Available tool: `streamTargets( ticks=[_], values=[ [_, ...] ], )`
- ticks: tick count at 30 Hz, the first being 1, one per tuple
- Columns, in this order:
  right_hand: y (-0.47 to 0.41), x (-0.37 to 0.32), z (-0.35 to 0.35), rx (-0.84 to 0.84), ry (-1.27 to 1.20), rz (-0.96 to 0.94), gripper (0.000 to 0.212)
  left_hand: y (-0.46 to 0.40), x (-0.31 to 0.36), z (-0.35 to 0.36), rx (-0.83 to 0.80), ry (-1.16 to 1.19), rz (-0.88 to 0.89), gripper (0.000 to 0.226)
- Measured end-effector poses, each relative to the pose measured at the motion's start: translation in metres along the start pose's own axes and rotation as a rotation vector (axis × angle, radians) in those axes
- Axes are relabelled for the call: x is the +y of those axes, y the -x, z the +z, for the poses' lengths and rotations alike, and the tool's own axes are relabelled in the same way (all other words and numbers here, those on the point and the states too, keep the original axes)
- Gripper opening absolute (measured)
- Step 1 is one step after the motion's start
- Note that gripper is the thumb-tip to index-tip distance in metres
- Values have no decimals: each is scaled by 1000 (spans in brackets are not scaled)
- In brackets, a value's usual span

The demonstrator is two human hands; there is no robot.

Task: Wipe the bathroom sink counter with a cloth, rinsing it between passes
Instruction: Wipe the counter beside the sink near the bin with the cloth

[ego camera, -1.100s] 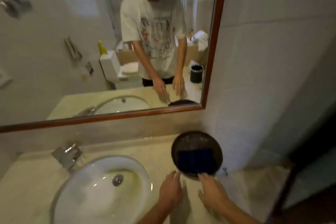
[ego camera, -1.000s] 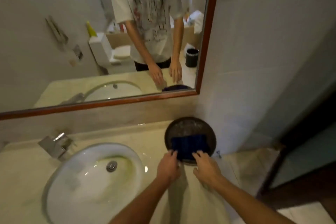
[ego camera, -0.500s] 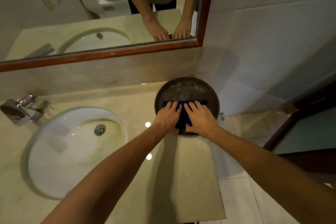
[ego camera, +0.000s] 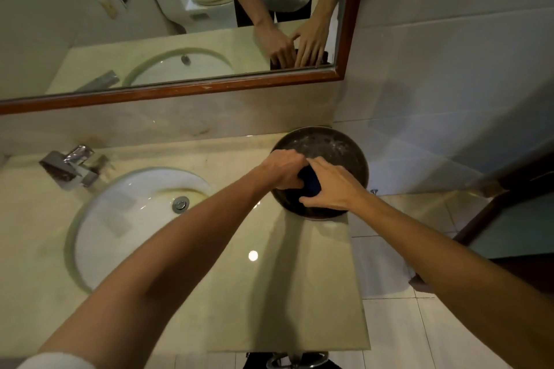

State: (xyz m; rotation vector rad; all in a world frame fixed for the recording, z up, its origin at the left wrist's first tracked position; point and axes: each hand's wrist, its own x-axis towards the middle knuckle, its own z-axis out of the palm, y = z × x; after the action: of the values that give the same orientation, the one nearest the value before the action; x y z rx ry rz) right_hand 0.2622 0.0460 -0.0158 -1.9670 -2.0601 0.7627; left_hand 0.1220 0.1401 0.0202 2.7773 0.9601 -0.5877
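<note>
Gathering the cloth (ego camera: 310, 181) out of the dark round basin (ego camera: 353, 159) is where I judge we stand, so I read the task as barely begun. My left hand (ego camera: 284, 171) and right hand (ego camera: 332, 189) sit together over the basin, knuckles nearly touching, both closed around the dark blue cloth bunched between them. Only a small patch of it shows between the fingers, and I cannot tell whether it is wet or whether the basin holds water.

The basin stands at the back right corner of the desk (ego camera: 269, 293), against the wall and just under the mirror (ego camera: 180, 24). The white sink (ego camera: 126, 219) lies to the left, well apart from the hands, with the tap (ego camera: 70, 166) behind it; no water runs from it as far as I can see.

The desk surface looks glossy and unmarked by any wet streak, so I take it that no wiping pass has been made there. Left to do, by my reckoning: lift the cloth clear, wipe the desk around the sink, rinse the cloth, and repeat.
</note>
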Motion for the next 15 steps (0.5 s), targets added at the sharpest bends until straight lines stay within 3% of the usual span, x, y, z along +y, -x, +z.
streamTargets(
  ticks=[5, 7, 9, 12, 15],
  values=[
    [31, -33, -7, -5, 60, 17, 67, 37, 0, -24, -142, 198, 57, 35],
    [45, -41, -10, -44, 28, 54, 72, 55, -5, -18, -112, 382, 53, 34],
    [64, -44, -10, -42, 8, 123, 62, 76, -14, -4, 11, 654, 7, 37],
    [99, -41, 8, 164, -40, 270, 29, 115, -33, 35, 214, 896, -165, 50],
    [131, -36, 41, 440, 20, 474, 20, 160, -60, 98, 292, 790, -305, 40]
  ],
)
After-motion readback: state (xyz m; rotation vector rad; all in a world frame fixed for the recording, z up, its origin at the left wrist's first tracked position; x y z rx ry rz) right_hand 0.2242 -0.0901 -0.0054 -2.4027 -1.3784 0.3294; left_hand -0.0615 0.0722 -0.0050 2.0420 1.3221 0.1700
